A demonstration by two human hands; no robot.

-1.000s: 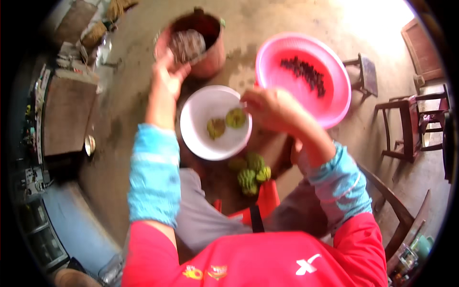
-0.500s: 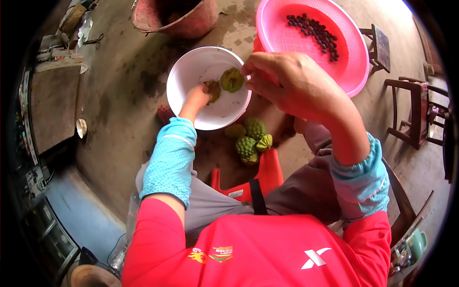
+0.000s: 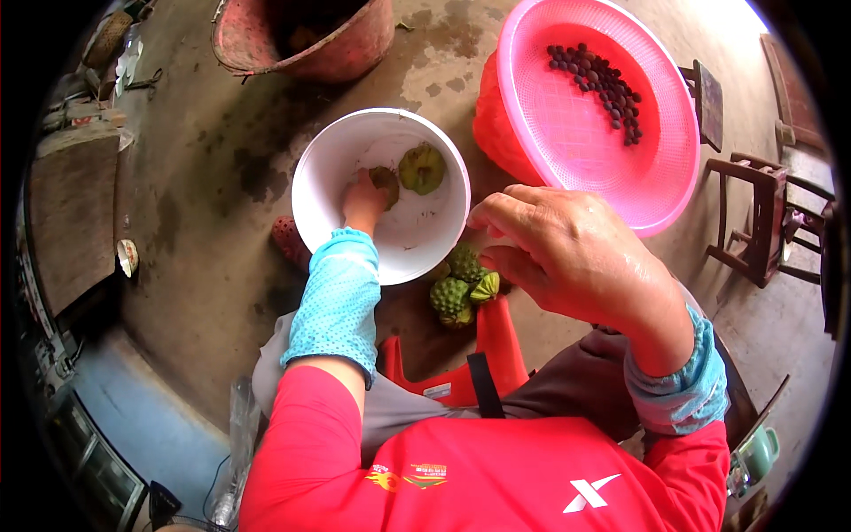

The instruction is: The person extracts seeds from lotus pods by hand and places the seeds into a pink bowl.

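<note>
My left hand (image 3: 362,202) reaches down inside a white bucket (image 3: 306,164), its fingers closed on the edge of a brownish-green lotus pod (image 3: 385,183). Beside that, another flattened green lotus pod (image 3: 422,168) rests in the bucket. My right hand (image 3: 567,253) is held in the air right of the bucket, fingers bent, with a gap between thumb and forefinger and nothing visible in it. Below it, several bumpy green lotus pods (image 3: 450,295) are heaped on the floor between the bucket and a red plastic stool (image 3: 499,341).
A pink mesh basin (image 3: 554,102) holding dark round seeds (image 3: 598,80) stands at the far right. A worn reddish bucket (image 3: 363,44) is at the far left. Wooden stools (image 3: 753,217) stand on the right. A reddish clog (image 3: 288,239) shows beside the white bucket.
My right hand has drawn back toward me, and its thumb and fingers have parted. My left hand has gone deeper into the bucket with the pod. The view has shifted slightly.
</note>
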